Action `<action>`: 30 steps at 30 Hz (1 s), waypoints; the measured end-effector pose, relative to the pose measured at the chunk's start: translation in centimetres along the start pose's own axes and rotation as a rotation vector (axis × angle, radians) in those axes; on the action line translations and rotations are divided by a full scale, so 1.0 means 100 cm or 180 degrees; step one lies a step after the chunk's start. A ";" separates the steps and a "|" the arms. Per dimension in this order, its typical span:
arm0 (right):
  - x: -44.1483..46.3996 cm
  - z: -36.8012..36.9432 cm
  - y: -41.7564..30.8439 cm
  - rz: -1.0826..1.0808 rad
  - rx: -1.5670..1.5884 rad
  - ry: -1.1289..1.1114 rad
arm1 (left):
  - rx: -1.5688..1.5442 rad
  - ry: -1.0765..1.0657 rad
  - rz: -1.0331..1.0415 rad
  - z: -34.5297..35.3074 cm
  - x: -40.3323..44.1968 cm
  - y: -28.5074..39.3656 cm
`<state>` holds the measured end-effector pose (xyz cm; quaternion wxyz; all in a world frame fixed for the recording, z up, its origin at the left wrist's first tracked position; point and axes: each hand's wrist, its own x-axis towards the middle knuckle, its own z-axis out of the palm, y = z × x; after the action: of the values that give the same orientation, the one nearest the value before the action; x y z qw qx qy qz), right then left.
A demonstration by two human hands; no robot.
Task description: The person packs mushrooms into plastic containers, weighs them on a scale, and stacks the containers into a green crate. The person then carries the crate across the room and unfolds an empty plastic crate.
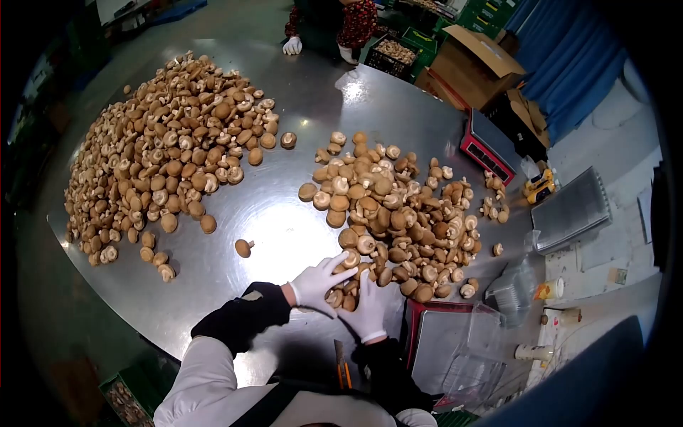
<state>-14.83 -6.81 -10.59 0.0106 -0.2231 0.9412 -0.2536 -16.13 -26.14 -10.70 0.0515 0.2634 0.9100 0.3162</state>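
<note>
My left hand [318, 285], in a white glove, reaches in from the left with its fingers spread against the near edge of a mushroom pile [384, 199]. My right hand [368, 308], gloved too, lies beside it with fingers stretched forward among the mushrooms. Between both hands sit a few brown mushrooms [348, 290], partly covered by the fingers; neither hand is closed round one. The mushrooms have brown caps and pale stems, some turned underside up. A single mushroom [243, 248] lies apart on the metal table [277, 213], left of the pile.
A larger mushroom heap [171, 142] covers the table's left side. A red-edged scale [445, 341] with clear plastic boxes [487, 334] is at my right; another scale [491, 146] stands farther off. An orange-handled knife [343, 364] lies near my body. Across the table is another person's gloved hand [292, 45].
</note>
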 end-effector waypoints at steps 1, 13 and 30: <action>-0.003 0.000 -0.004 0.0031 -0.0043 -0.0075 | 0.0070 -0.0151 -0.0050 0.000 -0.003 0.002; 0.004 0.003 0.011 -0.0371 0.0715 0.0113 | -0.2084 0.0405 -0.0013 0.022 -0.001 -0.014; -0.108 -0.191 -0.015 -0.0453 0.1416 0.1068 | -0.3822 0.0532 0.0422 -0.014 0.026 0.196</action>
<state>-7.05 5.62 5.82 -0.1145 -0.2358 0.8330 -0.4873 -9.94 -12.62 2.45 0.0996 0.2187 0.5554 0.7961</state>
